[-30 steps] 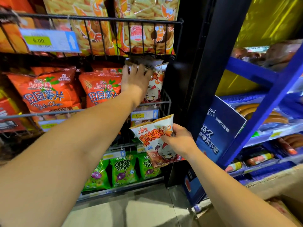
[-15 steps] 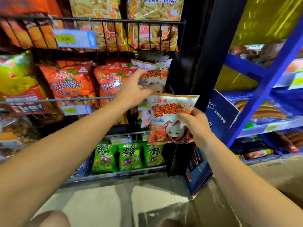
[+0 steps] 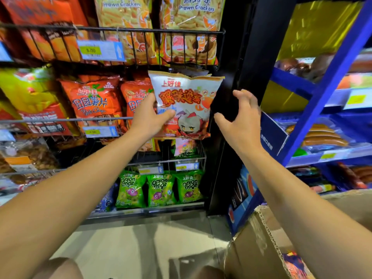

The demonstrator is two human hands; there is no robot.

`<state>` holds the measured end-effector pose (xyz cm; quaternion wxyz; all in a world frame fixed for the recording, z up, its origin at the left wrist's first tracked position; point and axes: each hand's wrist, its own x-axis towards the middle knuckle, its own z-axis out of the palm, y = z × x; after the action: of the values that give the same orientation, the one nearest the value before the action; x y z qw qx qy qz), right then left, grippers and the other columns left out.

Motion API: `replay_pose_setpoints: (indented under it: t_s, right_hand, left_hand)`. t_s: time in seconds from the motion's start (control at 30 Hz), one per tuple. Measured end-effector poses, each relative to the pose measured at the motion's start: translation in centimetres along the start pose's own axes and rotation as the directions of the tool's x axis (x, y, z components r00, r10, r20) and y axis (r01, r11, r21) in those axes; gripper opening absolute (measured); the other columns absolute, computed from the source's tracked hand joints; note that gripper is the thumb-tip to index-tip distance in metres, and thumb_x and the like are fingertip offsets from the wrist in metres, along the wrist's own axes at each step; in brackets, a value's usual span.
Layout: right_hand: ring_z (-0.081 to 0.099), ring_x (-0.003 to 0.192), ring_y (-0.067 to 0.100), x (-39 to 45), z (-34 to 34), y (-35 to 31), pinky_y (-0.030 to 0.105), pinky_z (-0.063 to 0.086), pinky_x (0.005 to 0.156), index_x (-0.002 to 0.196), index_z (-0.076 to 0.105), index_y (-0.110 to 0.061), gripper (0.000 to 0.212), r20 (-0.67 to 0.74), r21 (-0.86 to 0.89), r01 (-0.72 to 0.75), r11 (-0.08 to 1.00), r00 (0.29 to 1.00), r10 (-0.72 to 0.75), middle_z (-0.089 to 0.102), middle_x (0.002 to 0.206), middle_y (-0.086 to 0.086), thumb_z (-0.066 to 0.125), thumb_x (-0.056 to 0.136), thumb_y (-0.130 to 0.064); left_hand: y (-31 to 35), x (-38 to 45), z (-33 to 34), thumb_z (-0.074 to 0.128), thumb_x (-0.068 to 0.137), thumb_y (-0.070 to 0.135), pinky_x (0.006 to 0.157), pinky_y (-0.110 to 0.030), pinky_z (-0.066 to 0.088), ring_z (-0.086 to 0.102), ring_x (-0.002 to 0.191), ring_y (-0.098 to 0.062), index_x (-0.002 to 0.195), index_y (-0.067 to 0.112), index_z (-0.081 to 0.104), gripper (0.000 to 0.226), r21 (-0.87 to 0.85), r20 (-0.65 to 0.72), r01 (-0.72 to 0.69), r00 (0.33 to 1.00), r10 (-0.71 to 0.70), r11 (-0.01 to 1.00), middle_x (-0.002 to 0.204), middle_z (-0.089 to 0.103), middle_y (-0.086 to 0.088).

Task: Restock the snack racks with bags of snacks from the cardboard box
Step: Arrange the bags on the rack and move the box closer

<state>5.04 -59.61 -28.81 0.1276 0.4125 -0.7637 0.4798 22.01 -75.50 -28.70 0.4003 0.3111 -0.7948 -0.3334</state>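
A white and orange snack bag (image 3: 189, 105) with a cartoon figure stands at the right end of the middle wire rack (image 3: 60, 120). My left hand (image 3: 150, 117) holds its left edge, thumb across the front. My right hand (image 3: 239, 119) hovers just right of the bag, fingers spread and curved, holding nothing. The cardboard box (image 3: 259, 238) sits at the lower right, with a bag's colourful corner showing inside.
Orange chip bags (image 3: 94, 101) fill the middle rack to the left. Prawn cracker bags (image 3: 189, 31) stand in the rack above, green onion ring bags (image 3: 161, 190) below. A black post (image 3: 239, 57) and blue shelving (image 3: 322, 101) with sausages stand to the right.
The right hand raised the bag to the middle rack and let go of it. The left hand took hold of the bag's left edge.
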Motion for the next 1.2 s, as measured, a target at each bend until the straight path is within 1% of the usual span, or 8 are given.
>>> replay_pose_setpoints:
  t_s: [0.13, 0.3, 0.4, 0.5, 0.63, 0.87, 1.03, 1.2]
  right_hand:
    - [0.006, 0.152, 0.036, 1.3, -0.2, 1.0, 0.045, 0.014, 0.123, 0.155, 0.027, -0.019, 0.091, 0.042, -0.474, 0.215, 0.854, 0.974, -0.222, 0.005, 0.167, 0.010, 0.071, 0.076, -0.016]
    - [-0.019, 0.152, 0.031, 2.7, 0.6, 2.7, 0.047, 0.005, 0.125, 0.159, -0.008, -0.020, 0.109, 0.237, -0.656, 0.199, 0.728, 0.970, -0.051, -0.031, 0.162, 0.001, 0.067, 0.081, -0.023]
    - [-0.027, 0.150, 0.029, 2.6, 0.9, 2.8, 0.048, 0.001, 0.123, 0.158, -0.016, -0.022, 0.116, 0.253, -0.638, 0.181, 0.749, 0.967, -0.018, -0.039, 0.158, -0.001, 0.070, 0.081, -0.027]
    - [-0.030, 0.149, 0.029, 2.6, 1.2, 2.2, 0.048, 0.001, 0.123, 0.157, -0.018, -0.022, 0.121, 0.261, -0.625, 0.155, 0.765, 0.965, 0.018, -0.043, 0.156, -0.002, 0.073, 0.078, -0.033]
    - [-0.033, 0.147, 0.030, 2.6, 1.5, 1.9, 0.048, 0.003, 0.124, 0.156, -0.021, -0.022, 0.124, 0.262, -0.628, 0.139, 0.766, 0.964, 0.039, -0.049, 0.150, -0.003, 0.073, 0.078, -0.041]
    - [-0.033, 0.148, 0.028, 2.6, 1.2, 1.7, 0.048, 0.005, 0.125, 0.158, -0.016, -0.023, 0.120, 0.268, -0.590, 0.141, 0.795, 0.963, 0.028, -0.047, 0.151, -0.006, 0.073, 0.078, -0.042]
    - [-0.031, 0.149, 0.027, 2.5, 0.9, 1.6, 0.048, 0.006, 0.125, 0.159, -0.011, -0.022, 0.118, 0.265, -0.564, 0.131, 0.815, 0.964, 0.028, -0.040, 0.158, -0.005, 0.072, 0.078, -0.040]
    - [-0.029, 0.149, 0.027, 2.3, 0.8, 1.3, 0.048, 0.007, 0.125, 0.159, -0.009, -0.021, 0.117, 0.264, -0.548, 0.126, 0.827, 0.964, 0.028, -0.038, 0.159, -0.005, 0.072, 0.076, -0.036]
  left_hand:
    - [1.7, 1.4, -0.5, 0.073, 0.090, 0.017, 0.084, -0.023, 0.043, 0.056, 0.102, -0.009, 0.124, 0.009, 0.056, 0.039, -0.045, -0.163, -0.068, 0.985, 0.060, 0.997, 0.113, 0.062, 0.004]
    - [1.9, 4.2, 1.3, 0.074, 0.088, 0.024, 0.087, -0.028, 0.047, 0.059, 0.103, -0.012, 0.125, 0.012, 0.054, 0.044, -0.054, -0.261, -0.112, 0.961, 0.094, 0.992, 0.111, 0.063, 0.007]
    - [0.7, 5.2, 3.1, 0.073, 0.089, 0.027, 0.085, -0.036, 0.049, 0.060, 0.102, -0.020, 0.129, 0.011, 0.050, 0.049, -0.029, -0.243, -0.063, 0.969, 0.054, 0.998, 0.115, 0.065, -0.003]
    - [-0.9, 5.4, 4.8, 0.069, 0.093, 0.031, 0.073, -0.045, 0.046, 0.055, 0.088, -0.031, 0.128, 0.005, 0.048, 0.048, 0.081, -0.188, 0.023, 0.982, -0.007, 0.996, 0.098, 0.056, -0.006]
    - [-1.1, 6.1, 5.8, 0.065, 0.096, 0.031, 0.076, -0.040, 0.041, 0.056, 0.104, -0.035, 0.142, 0.004, 0.036, 0.060, 0.134, -0.167, 0.150, 0.978, -0.127, 0.980, 0.120, 0.057, -0.017]
    - [-1.4, 6.6, 5.3, 0.064, 0.097, 0.028, 0.069, -0.038, 0.036, 0.054, 0.091, -0.033, 0.119, -0.002, 0.045, 0.042, 0.399, -0.111, 0.162, 0.985, -0.128, 0.902, 0.111, 0.057, -0.019]
    - [-1.5, 6.6, 5.4, 0.063, 0.097, 0.025, 0.069, -0.040, 0.040, 0.061, 0.099, -0.040, 0.132, -0.002, 0.039, 0.051, 0.505, -0.007, 0.108, 0.993, -0.121, 0.857, 0.111, 0.062, -0.022]
    - [-1.1, 6.7, 6.4, 0.060, 0.099, 0.030, 0.071, -0.042, 0.044, 0.062, 0.102, -0.042, 0.155, 0.001, 0.009, 0.081, 0.494, 0.080, 0.088, 0.986, -0.146, 0.865, 0.115, 0.063, -0.024]
